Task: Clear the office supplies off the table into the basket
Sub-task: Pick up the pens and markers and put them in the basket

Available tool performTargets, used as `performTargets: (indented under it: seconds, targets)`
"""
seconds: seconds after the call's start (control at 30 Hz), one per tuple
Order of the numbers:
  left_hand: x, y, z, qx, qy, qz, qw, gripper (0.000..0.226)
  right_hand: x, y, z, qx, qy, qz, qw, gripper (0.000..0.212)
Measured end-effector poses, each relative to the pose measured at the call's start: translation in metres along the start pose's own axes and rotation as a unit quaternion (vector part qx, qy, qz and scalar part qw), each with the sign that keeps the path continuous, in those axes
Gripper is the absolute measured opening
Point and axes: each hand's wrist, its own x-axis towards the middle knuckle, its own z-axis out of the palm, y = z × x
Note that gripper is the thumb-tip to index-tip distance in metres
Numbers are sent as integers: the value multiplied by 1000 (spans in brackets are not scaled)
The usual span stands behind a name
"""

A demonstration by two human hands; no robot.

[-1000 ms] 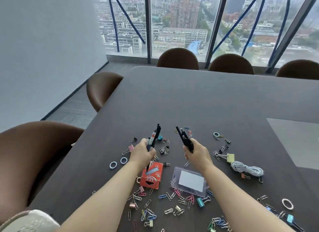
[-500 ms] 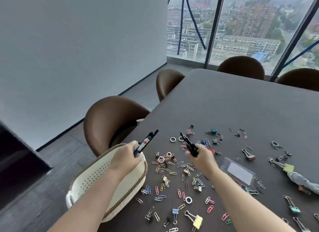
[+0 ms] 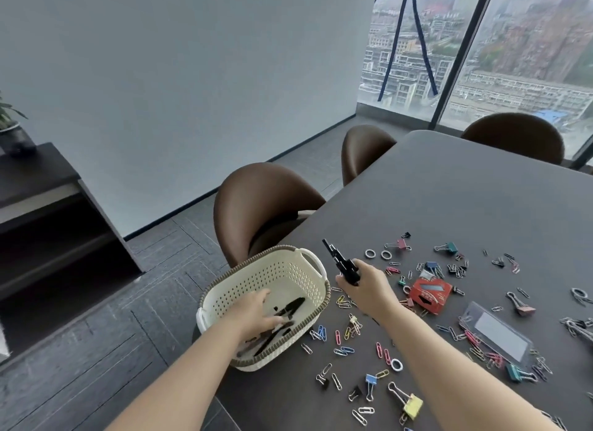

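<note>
Head view: a cream perforated basket with a brown woven rim and loop handles sits at the table's left edge, partly overhanging it. The left hand reaches inside, fingers spread and loose over several black pens lying on the basket floor; whether it touches them I cannot tell. The right hand is clenched around a bunch of black pens, tips pointing up and left, just beside the basket's right rim. Coloured paper clips, binder clips, a red staple box and a clear badge holder lie scattered toward the table's near edge.
</note>
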Motion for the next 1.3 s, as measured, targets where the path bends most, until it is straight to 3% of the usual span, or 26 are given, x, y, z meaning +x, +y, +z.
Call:
performTargets:
  seconds: [0.13, 0.23, 0.33, 0.47, 0.6, 0.73, 0.83, 0.97, 1.03, 1.17, 1.3]
  targets:
    - [-17, -12, -9, 59, 106, 36, 992, 57, 1, -12, 12, -5, -31, -20, 999, 25]
    - [-41, -29, -8, 145, 227, -24, 963, 48, 1, -24, 24, -21, -57, -45, 997, 19]
    - [-56, -46, 0, 63, 217, -94, 970, 46, -1, -40, 35, -33, -72, -82, 993, 26]
    - [-52, -51, 1, -59, 252, -40, 965, 35, 0, -60, 50, -36, -95, -148, 984, 21]
    - [-34, -59, -9, -100, 305, -27, 947, 30, 11, -73, 65, -118, -130, -223, 959, 18]
    - [-12, -70, -24, -95, 321, -54, 941, 23, 26, -81, 88, -234, -171, -235, 928, 19]
    - [-4, -77, -29, -59, 325, -48, 943, 19, 35, -81, 108, -292, -200, -206, 912, 35]
    - [1, -83, -30, -34, 330, -26, 943, 16, 37, -71, 119, -310, -239, -168, 905, 73]
    - [2, -83, -31, -29, 335, -17, 942, 16, 34, -70, 115, -310, -234, -181, 904, 77]
    - [-1, -77, -36, 15, 376, 32, 926, 14, 27, -67, 103, -270, -195, -198, 922, 51]
    - [-7, -54, -38, 54, 402, 99, 909, 15, 9, -54, 82, -163, -44, -251, 953, 18]
